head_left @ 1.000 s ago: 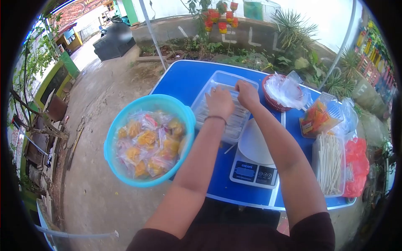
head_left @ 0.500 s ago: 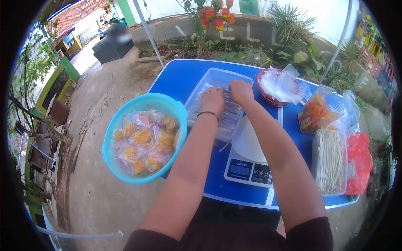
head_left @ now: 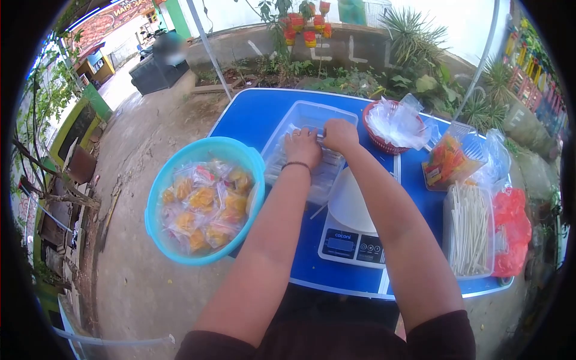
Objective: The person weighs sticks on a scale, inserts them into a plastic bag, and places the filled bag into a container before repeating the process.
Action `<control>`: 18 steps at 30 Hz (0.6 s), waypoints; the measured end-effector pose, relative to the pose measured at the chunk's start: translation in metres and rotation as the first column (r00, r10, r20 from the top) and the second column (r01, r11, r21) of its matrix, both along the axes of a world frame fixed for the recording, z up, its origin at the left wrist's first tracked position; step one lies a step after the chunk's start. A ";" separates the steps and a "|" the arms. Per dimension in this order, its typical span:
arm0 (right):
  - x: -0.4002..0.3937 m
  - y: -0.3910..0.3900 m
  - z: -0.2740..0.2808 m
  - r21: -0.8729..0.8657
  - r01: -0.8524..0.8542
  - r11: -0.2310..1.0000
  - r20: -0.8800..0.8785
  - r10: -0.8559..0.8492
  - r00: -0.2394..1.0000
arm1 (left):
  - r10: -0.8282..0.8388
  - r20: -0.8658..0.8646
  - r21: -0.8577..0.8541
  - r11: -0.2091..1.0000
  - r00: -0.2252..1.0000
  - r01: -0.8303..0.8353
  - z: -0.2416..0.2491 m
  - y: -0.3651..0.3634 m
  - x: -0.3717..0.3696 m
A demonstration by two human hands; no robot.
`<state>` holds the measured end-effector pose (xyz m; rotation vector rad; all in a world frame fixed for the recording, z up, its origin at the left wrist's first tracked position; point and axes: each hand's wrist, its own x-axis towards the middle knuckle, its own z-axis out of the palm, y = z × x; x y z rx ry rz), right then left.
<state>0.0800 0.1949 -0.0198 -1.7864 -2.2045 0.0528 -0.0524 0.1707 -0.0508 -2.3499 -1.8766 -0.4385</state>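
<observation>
Both hands are inside a clear plastic box (head_left: 281,133) that holds long, pale, plastic-wrapped strips (head_left: 321,170). My left hand (head_left: 303,147) has its fingers curled down at the strips, close beside my right hand (head_left: 341,134). The right one is closed in a pinch near the box's far right part. What the fingertips grip is hidden behind the hands. Just in front of the box, under my right forearm, stands a white kitchen scale (head_left: 351,245) with a round pan (head_left: 350,206).
A light-blue basin (head_left: 157,225) with several bagged yellow snacks is at the left. Right of the box are a red basket (head_left: 391,146) of plastic bags, a container (head_left: 447,162) of orange packets, a box of white sticks (head_left: 470,234) and a red plastic bag (head_left: 512,231).
My right hand has shifted slightly left and down, and my left hand slightly right, so they now almost meet. The camera view has moved a little.
</observation>
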 end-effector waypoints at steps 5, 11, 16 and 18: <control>-0.002 -0.001 0.005 -0.035 0.029 0.999 -0.027 -0.030 0.999 | 0.032 -0.033 0.010 0.999 0.999 -0.032 -0.002 0.003 0.000; -0.002 -0.005 0.008 -0.053 0.037 0.998 -0.060 -0.040 0.997 | 0.094 -0.026 -0.163 0.982 0.995 -0.097 0.023 -0.006 0.003; -0.001 -0.011 0.013 -0.055 0.022 0.998 -0.071 -0.026 0.997 | 0.073 0.019 -0.154 0.986 0.997 -0.069 0.021 -0.007 0.001; -0.001 -0.013 0.017 -0.080 0.012 0.997 -0.061 -0.017 0.998 | 0.057 0.031 -0.165 0.985 0.998 -0.051 0.014 -0.003 -0.001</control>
